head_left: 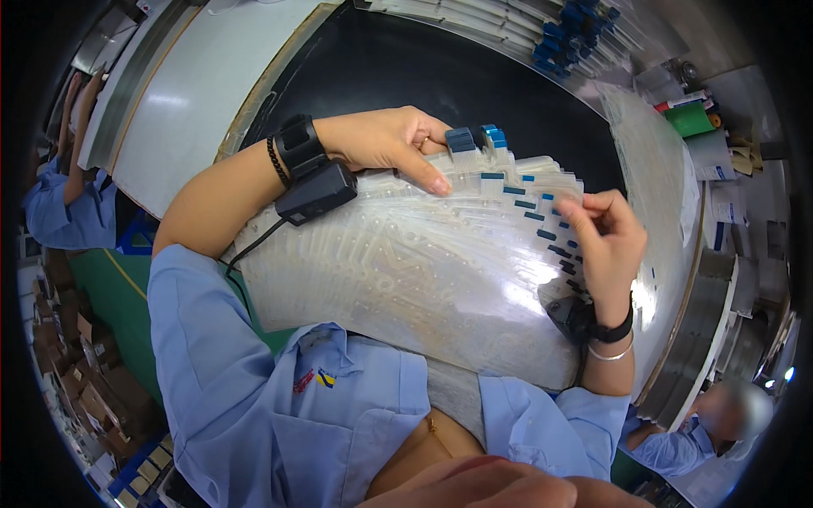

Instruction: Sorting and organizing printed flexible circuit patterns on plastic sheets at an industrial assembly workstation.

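Note:
A fanned stack of clear plastic circuit sheets (398, 254) spreads in front of my body, with pale printed traces and dots on it. Short tails with blue tips (514, 191) step along its far right edge. My left hand (394, 148) grips the stack's far side, thumb on top and the other fingers partly hidden behind. Just beside it, blue-ended tails (460, 140) stand bunched and curled up. At the right edge, my right hand (605, 233) pinches the sheets between thumb and fingers, close to the blue tips. How many sheets it pinches is hidden.
Beyond the stack lies a black work surface (364, 63). More blue-ended strips (572, 38) are piled at the far right. A green roll (690, 120) stands on the right. Other people (694, 432) are at both sides. Cardboard boxes (93, 372) sit at lower left.

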Demonstrator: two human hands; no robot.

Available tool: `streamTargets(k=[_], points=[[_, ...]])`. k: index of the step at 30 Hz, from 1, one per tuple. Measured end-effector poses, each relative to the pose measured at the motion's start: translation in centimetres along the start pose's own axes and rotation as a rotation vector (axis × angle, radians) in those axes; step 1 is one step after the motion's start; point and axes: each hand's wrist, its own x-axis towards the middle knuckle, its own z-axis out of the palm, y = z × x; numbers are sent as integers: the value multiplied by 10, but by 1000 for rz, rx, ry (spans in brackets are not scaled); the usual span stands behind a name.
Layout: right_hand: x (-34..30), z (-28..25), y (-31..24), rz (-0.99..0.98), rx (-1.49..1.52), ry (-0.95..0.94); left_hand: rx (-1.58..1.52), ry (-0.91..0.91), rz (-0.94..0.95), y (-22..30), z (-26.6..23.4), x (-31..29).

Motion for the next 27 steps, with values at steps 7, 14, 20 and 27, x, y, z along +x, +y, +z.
streamTargets(k=[7,14,20,27], points=[[12,-5,19,270,410,-175,-128,-63,2,-4,-8,1],[22,-9,24,229,341,-254,-91,-47,12,3,-3,-2],[12,-14,33,243,397,-270,-127,-41,11,0,-1,1],[14,-8,23,240,375,-270,-71,-14,-9,-2,-4,0]])
